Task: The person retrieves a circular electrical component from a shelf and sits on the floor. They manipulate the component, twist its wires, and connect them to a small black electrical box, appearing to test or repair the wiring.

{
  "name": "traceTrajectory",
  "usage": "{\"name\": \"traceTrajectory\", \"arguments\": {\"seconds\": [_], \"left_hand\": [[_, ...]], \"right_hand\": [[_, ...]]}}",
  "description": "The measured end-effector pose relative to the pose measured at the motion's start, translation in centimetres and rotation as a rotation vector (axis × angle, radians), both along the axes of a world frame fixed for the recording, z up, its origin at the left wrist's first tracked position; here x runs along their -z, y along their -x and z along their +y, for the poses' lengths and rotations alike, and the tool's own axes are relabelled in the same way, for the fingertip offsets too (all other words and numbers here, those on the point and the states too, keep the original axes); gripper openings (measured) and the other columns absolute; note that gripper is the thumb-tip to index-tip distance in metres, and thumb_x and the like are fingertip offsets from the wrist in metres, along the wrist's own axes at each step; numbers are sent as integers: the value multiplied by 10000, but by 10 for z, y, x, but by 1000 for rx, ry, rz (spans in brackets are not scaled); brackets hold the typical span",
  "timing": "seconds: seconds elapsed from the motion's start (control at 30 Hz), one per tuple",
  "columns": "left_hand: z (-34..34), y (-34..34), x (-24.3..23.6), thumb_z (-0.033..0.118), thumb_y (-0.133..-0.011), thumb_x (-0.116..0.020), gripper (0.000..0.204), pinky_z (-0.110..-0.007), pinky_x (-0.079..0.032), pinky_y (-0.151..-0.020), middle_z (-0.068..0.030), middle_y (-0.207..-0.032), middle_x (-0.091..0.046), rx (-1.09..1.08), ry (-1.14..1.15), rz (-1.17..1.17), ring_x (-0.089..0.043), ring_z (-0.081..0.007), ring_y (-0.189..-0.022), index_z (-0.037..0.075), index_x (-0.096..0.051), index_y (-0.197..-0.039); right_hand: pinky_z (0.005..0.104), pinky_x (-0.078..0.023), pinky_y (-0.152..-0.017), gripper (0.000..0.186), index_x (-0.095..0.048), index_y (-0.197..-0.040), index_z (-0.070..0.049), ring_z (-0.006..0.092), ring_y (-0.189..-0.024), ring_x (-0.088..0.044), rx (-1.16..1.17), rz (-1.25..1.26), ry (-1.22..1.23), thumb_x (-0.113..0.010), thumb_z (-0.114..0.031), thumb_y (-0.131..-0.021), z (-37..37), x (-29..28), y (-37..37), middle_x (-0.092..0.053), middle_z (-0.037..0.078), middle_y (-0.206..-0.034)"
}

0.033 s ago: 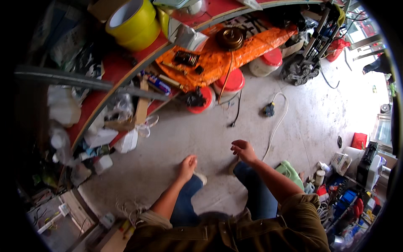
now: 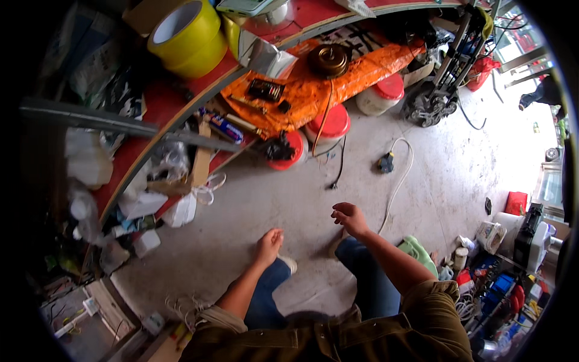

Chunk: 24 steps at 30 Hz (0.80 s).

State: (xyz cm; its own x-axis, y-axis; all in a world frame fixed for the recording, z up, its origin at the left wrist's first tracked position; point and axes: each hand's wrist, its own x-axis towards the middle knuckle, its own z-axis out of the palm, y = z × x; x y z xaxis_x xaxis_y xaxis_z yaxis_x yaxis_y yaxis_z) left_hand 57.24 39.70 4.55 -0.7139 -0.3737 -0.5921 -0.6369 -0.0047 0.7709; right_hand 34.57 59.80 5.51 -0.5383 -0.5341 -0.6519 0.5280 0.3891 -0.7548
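My left hand [image 2: 269,246], fingers curled closed with nothing visible in them, hangs over the concrete floor [image 2: 283,205] beside my left knee. My right hand [image 2: 348,218] is loosely bent, fingers apart and empty, above my right leg. A white cord [image 2: 395,199] trails past it to a dark plug or socket [image 2: 385,163]; a short black cable [image 2: 338,178] lies nearby. Ahead, red-lidded buckets [image 2: 329,123] stand under an orange plastic sheet [image 2: 365,69] bearing a round brass-coloured object [image 2: 327,60]. A pale green cloth [image 2: 417,252] lies by my right leg.
A curved red shelf [image 2: 157,99] with yellow tape rolls [image 2: 188,39], bags and a metal bar [image 2: 87,114] borders the left. A folded trolley [image 2: 437,96] stands ahead right. Tools and cases [image 2: 506,289] pile at the lower right; another person's dark-clothed leg [image 2: 540,90] shows far right.
The view has shifted slightly, the shelf and buckets sitting a little higher in the picture. My left hand appears slightly lower; my right hand is almost unchanged.
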Motion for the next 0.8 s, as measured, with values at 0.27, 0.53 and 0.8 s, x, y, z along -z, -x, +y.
{"name": "traceTrajectory", "arguments": {"seconds": [0.27, 0.53, 0.8], "left_hand": [[-33, 136, 59, 122, -813, -605, 258, -333, -485, -691, -86, -832, -599, 298, 429, 378, -602, -231, -764, 45, -577, -1058], [-38, 327, 118, 161, -801, -626, 497, -414, -396, -943, -225, -1295, -376, 361, 845, 822, -428, -381, -1154, 20, -435, -1238], [-58, 293, 80, 83, -773, -579, 461, -383, -447, -843, -169, -1096, -527, 287, 433, 832, -546, -293, -989, 26, -454, -1212]], "right_hand": [[254, -470, -657, 261, -548, -1079, 30, 129, -729, -585, 315, 181, 206, -571, -100, -855, -20, 48, 51, -637, 89, -869], [268, -471, -725, 281, -520, -1141, -6, 144, -816, -579, 379, 422, 403, -554, -68, -869, -4, 12, 39, -622, 97, -945], [270, -470, -756, 348, -507, -1191, 27, 148, -813, -565, 444, 568, 143, -547, -111, -874, -12, -8, -40, -608, 111, -978]]}}
